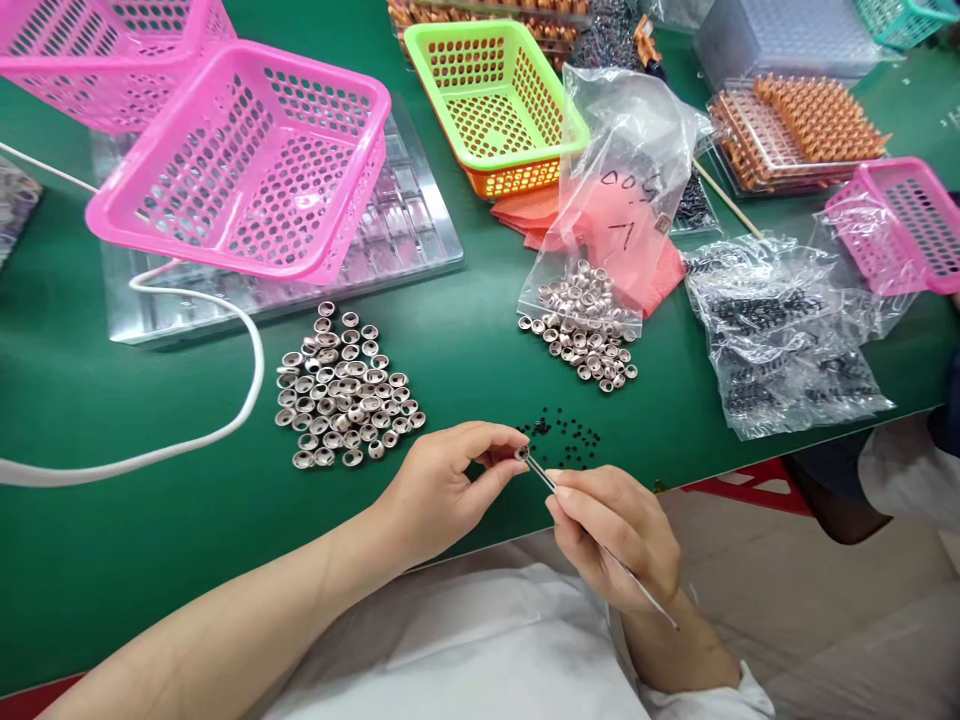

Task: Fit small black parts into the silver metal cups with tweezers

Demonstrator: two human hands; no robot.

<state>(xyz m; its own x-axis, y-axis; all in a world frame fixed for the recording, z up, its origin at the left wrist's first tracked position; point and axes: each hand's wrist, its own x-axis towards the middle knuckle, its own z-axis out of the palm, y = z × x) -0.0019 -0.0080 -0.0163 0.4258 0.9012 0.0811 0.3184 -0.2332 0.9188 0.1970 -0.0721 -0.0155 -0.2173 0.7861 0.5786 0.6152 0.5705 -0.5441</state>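
Observation:
My left hand pinches a small silvery metal ring between thumb and forefinger, just over the front of the table. Tweezers are gripped in my right hand, their tips at the ring; whether they hold a part is too small to tell. Tiny black pieces lie scattered right behind the fingertips. To the left of my left hand spreads a pile of metal rings. Another heap of rings spills from the mouth of a clear plastic bag with black handwriting.
A pink basket rests on a clear moulded tray at the left, near a white cable. Behind stands a green basket. Bags of black parts and trays of orange parts occupy the right.

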